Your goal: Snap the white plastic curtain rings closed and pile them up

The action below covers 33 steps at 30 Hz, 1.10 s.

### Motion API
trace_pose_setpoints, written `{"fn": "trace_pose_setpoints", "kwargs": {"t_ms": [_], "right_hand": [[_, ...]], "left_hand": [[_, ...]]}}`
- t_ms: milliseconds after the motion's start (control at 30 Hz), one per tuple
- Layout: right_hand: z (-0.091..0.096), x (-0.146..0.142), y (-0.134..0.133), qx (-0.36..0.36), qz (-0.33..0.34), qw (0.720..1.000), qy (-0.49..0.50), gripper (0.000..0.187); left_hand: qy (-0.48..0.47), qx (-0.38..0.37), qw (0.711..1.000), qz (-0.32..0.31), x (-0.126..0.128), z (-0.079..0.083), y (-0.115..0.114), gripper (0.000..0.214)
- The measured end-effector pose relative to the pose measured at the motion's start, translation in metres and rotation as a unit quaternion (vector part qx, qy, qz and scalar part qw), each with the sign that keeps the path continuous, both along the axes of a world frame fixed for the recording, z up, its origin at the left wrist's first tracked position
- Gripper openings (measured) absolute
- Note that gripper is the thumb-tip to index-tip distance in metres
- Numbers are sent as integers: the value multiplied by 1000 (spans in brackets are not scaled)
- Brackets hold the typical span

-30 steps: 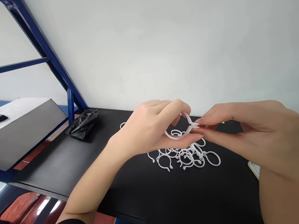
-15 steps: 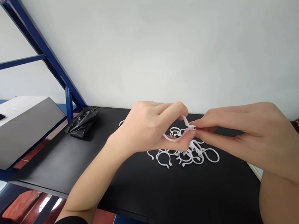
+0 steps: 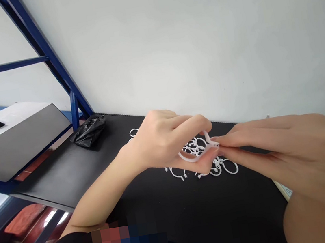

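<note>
A white plastic ring clip (image 3: 191, 160) is held up above the black table by both hands. My left hand (image 3: 162, 142) curls around it, fingers over the top and thumb below. My right hand (image 3: 279, 142) pinches with thumb and fingers at the clasp end of the ring, where its two tips meet. Exactly how the tips sit is hidden by the right fingertips. Below and behind the hands lies a loose pile of similar white ring clips (image 3: 216, 166), partly covered by the left hand.
A crumpled black plastic bag (image 3: 88, 132) lies at the table's back left corner. The black table (image 3: 196, 214) meets a white wall (image 3: 185, 52) behind. A blue metal frame (image 3: 43, 54) rises on the left. The edge of a pale object (image 3: 281, 189) shows under my right forearm.
Both hands have shifted slightly right and down in the picture, with the ring clip still between them. More of the pile shows through the ring; the right hand covers more of the pale object.
</note>
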State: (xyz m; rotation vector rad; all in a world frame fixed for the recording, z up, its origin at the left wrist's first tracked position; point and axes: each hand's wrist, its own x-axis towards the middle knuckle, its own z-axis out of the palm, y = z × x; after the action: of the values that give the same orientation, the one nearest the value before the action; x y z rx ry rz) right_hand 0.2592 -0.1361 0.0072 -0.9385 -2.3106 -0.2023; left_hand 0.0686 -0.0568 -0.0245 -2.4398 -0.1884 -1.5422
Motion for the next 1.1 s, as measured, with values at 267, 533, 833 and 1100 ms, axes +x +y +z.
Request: {"fn": "trace_pose_setpoints", "kwargs": {"t_ms": [267, 533, 833, 1100], "right_hand": [[1, 0, -1, 22, -6, 1000, 2, 13], [3, 0, 1, 31, 6, 999, 2, 16], [10, -3, -1, 45, 17, 999, -24, 35], [5, -2, 0, 37, 15, 999, 1, 35]], "left_hand": [[15, -19, 1000, -2, -2, 2, -2, 10], [18, -26, 999, -4, -1, 0, -3, 9], [22, -25, 999, -8, -2, 0, -2, 11], [37, -34, 999, 4, -3, 2, -3, 11]]}}
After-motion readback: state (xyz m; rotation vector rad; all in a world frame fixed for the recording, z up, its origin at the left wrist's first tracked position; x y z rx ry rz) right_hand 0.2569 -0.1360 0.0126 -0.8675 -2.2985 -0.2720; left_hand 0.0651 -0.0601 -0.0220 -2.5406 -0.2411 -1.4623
